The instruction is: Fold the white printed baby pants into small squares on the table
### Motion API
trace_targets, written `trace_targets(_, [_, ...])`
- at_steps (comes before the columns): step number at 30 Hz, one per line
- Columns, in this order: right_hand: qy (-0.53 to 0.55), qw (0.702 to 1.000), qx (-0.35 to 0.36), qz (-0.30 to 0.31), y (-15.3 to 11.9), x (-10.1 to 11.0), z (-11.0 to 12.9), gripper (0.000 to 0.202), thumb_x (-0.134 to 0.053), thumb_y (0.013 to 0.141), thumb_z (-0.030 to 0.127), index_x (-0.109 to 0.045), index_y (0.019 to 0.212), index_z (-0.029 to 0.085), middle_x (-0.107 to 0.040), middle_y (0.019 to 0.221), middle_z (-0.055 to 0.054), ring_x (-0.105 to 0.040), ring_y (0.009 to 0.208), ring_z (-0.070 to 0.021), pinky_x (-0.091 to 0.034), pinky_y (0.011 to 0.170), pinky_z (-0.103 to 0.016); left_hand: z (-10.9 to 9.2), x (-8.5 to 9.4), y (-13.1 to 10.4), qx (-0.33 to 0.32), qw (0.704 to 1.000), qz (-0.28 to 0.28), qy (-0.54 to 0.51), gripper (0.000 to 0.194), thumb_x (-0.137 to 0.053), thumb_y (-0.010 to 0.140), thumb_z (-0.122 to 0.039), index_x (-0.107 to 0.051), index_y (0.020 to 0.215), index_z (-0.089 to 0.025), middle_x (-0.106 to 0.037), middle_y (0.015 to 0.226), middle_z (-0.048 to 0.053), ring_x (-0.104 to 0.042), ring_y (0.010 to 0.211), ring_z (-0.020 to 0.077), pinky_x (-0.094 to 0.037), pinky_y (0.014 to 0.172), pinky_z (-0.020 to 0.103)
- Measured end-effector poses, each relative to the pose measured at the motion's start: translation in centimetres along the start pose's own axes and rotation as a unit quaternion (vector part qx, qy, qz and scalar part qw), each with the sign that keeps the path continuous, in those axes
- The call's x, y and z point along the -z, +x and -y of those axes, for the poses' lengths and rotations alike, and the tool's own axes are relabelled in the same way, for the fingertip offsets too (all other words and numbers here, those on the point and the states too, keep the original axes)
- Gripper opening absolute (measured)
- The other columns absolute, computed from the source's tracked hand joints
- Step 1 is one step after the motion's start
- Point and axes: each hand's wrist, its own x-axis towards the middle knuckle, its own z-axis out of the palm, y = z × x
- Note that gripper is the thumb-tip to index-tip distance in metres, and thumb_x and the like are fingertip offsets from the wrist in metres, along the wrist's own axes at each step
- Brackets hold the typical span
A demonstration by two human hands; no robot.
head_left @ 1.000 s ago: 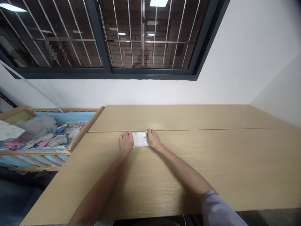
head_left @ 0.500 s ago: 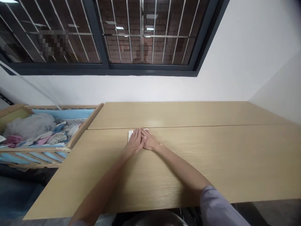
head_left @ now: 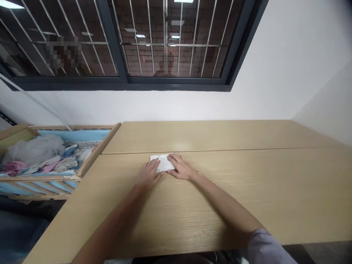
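Observation:
A small white folded cloth or pad (head_left: 164, 162) with faint marks lies flat on the light wooden table (head_left: 247, 183), just in front of the seam between its boards. My left hand (head_left: 148, 173) rests at the cloth's left edge, fingers stretched out, fingertips touching it. At the right edge lies my right hand (head_left: 181, 167), its fingers spread and partly over the cloth. Neither hand is closed round anything, and the middle of the cloth shows between them.
A wooden crib (head_left: 99, 150) with piled clothes (head_left: 38, 152) stands against the table's left side. Behind the table is a white wall (head_left: 176, 106) below a dark-framed barred window (head_left: 176, 83).
My hands have moved apart, the left one leftward and the right one rightward, from lying together over the cloth. More of the cloth now shows.

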Motion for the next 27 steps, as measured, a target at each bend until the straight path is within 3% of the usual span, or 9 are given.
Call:
trace_targets(2, [0.017, 1.0, 0.009, 0.0, 0.2, 0.1, -0.2, 0.074, -0.054, 0.095, 0.053, -0.036, 0.153, 0.011, -0.044, 0.153, -0.022, -0.041, 0.14, -0.0325, -0.029, 0.116, -0.048, 0.3, 0.3, 0.1, -0.004, 1.0, 0.007, -0.008, 0.06, -0.051, 0.094, -0.053, -0.051, 0.141, -0.016, -0.056, 0.146, 0.017, -0.052, 0.134, 0.0337, -0.04, 0.112, 0.049])
trace_targets(5, [0.052, 0.999, -0.01, -0.003, 0.7, -0.7, -0.6, 0.073, -0.061, 0.089, 0.041, -0.036, 0.152, 0.013, -0.045, 0.152, -0.02, -0.044, 0.137, -0.0328, -0.03, 0.114, -0.049, 0.9, 0.2, 0.7, 0.01, 1.0, 0.006, -0.017, 0.057, -0.062, 0.088, -0.043, -0.054, 0.138, -0.017, -0.06, 0.142, 0.016, -0.056, 0.129, 0.0349, -0.043, 0.11, 0.05])
trace_targets(9, [0.134, 0.987, -0.054, -0.065, 1.7, -2.1, -1.3, 0.059, -0.057, 0.084, 0.021, -0.045, 0.141, 0.016, -0.056, 0.141, -0.017, -0.048, 0.133, -0.0303, -0.03, 0.112, -0.05, 0.8, 0.4, 2.1, 0.047, 0.998, -0.01, -0.033, 0.043, -0.056, 0.083, -0.019, -0.062, 0.126, -0.02, -0.066, 0.133, 0.012, -0.058, 0.125, 0.03, -0.043, 0.11, 0.045])
trace_targets(11, [0.162, 0.979, -0.076, -0.1, 2.3, -2.2, -1.7, 0.051, -0.055, 0.083, 0.018, -0.049, 0.133, 0.018, -0.062, 0.13, -0.014, -0.053, 0.127, -0.029, -0.031, 0.11, -0.051, 0.1, 1.0, 2.7, 0.082, 0.995, -0.027, -0.042, 0.037, -0.052, 0.085, -0.015, -0.065, 0.119, -0.02, -0.067, 0.13, 0.012, -0.059, 0.124, 0.0285, -0.042, 0.11, 0.044])
trace_targets(15, [0.268, 0.944, -0.116, -0.156, 3.5, -0.7, -2.6, 0.05, -0.06, 0.086, 0.032, -0.042, 0.131, 0.02, -0.066, 0.102, -0.006, -0.064, 0.098, -0.0234, -0.047, 0.092, -0.042, -1.8, 2.9, 3.0, 0.17, 0.982, -0.045, -0.074, 0.025, -0.048, 0.092, -0.024, -0.068, 0.105, -0.018, -0.072, 0.11, 0.011, -0.065, 0.109, 0.0269, -0.049, 0.099, 0.04])
trace_targets(19, [0.423, 0.88, -0.14, -0.164, 4.6, 0.9, -3.7, 0.06, -0.068, 0.08, 0.037, -0.039, 0.131, 0.023, -0.062, 0.088, 0.001, -0.063, 0.078, -0.0178, -0.051, 0.07, -0.03, -3.6, 3.9, 2.8, 0.238, 0.963, -0.008, -0.126, 0.031, -0.055, 0.093, -0.038, -0.061, 0.115, -0.016, -0.075, 0.094, 0.005, -0.071, 0.085, 0.0197, -0.053, 0.074, 0.027])
trace_targets(23, [0.348, 0.913, -0.183, -0.108, 5.8, 0.5, -4.7, 0.057, -0.077, 0.073, 0.034, -0.049, 0.121, 0.024, -0.065, 0.094, 0.001, -0.062, 0.077, -0.0149, -0.049, 0.068, -0.027, -5.1, 2.8, 2.9, 0.292, 0.948, 0.033, -0.12, 0.042, -0.062, 0.089, -0.039, -0.053, 0.122, -0.013, -0.075, 0.094, 0.008, -0.072, 0.085, 0.0216, -0.051, 0.07, 0.027])
trace_targets(27, [0.306, 0.928, -0.195, -0.083, 6.9, -1.3, -5.3, 0.047, -0.081, 0.071, 0.031, -0.056, 0.109, 0.021, -0.066, 0.093, 0.0, -0.063, 0.08, -0.0152, -0.05, 0.07, -0.027, -5.8, 1.5, 3.4, 0.313, 0.944, 0.069, -0.076, 0.035, -0.059, 0.091, -0.036, -0.054, 0.118, -0.014, -0.074, 0.108, 0.014, -0.072, 0.097, 0.0259, -0.05, 0.076, 0.031])
